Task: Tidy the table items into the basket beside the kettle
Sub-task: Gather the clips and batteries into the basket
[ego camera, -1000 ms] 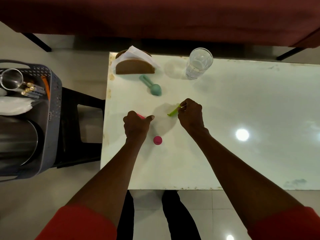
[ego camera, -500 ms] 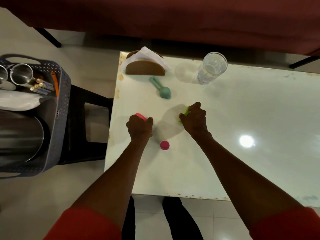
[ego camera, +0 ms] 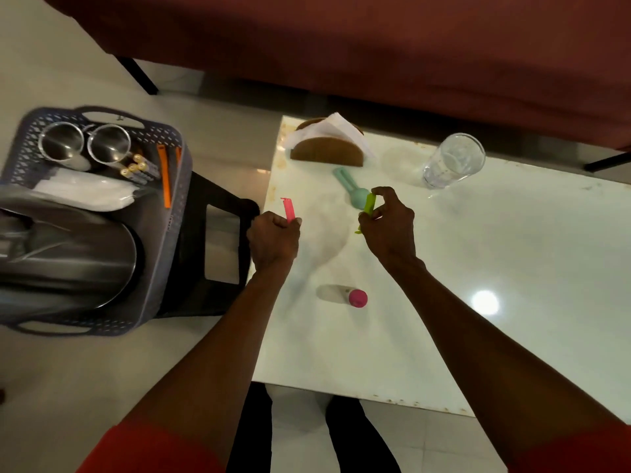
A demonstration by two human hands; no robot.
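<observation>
My left hand (ego camera: 273,238) is closed around a pink clip (ego camera: 288,209), whose end sticks up above my fist at the table's left edge. A green clip (ego camera: 369,203) is held in my right hand (ego camera: 387,227), lifted just over the white table (ego camera: 478,268). A teal scoop (ego camera: 351,187) lies right behind my right hand. Near the front lies a small clear bottle with a pink cap (ego camera: 356,297). The grey basket (ego camera: 167,264) stands at the left on a black stool, with a steel kettle (ego camera: 68,254) inside it.
The basket also holds two steel cups (ego camera: 85,145), batteries (ego camera: 138,169), orange clips (ego camera: 165,179) and a white packet (ego camera: 85,192). A napkin holder (ego camera: 327,151) and a drinking glass (ego camera: 452,162) stand at the table's far edge. A dark red sofa (ego camera: 375,46) lies beyond.
Both hands have lifted their clips off the table; the pink and green clips now stick up from my fists. My view has swung left, bringing more of the basket into sight.
</observation>
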